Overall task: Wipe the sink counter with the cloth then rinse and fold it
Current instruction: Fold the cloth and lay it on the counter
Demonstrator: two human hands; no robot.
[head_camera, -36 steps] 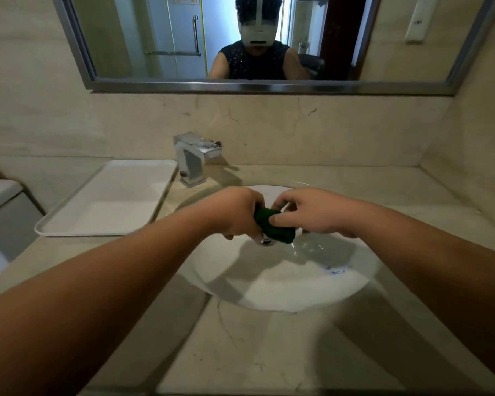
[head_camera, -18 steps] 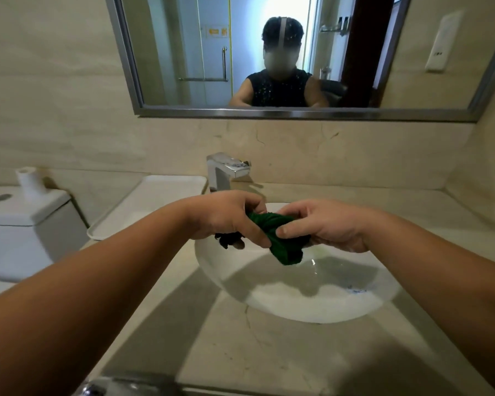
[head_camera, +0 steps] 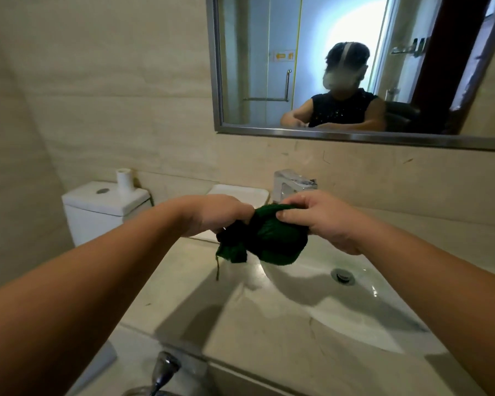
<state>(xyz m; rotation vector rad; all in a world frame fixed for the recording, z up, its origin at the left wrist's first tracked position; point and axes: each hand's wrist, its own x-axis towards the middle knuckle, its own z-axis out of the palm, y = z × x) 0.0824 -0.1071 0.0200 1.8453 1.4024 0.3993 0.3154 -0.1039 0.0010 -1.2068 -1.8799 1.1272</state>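
A white ceramic toilet tank with a paper roll on top stands at far left, beside the pale marble bench. The left hand and right hand each close their grip on a bunched dark green cloth (one loose thread dangling), held in the air over the left rim of the white oval sink basin, in front of the chrome tap.

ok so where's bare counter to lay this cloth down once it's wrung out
Bare counter lies left of the basin, below the white tray, and along the near edge. Both hands crowd the faucet area, left hand and right hand gripping the cloth.
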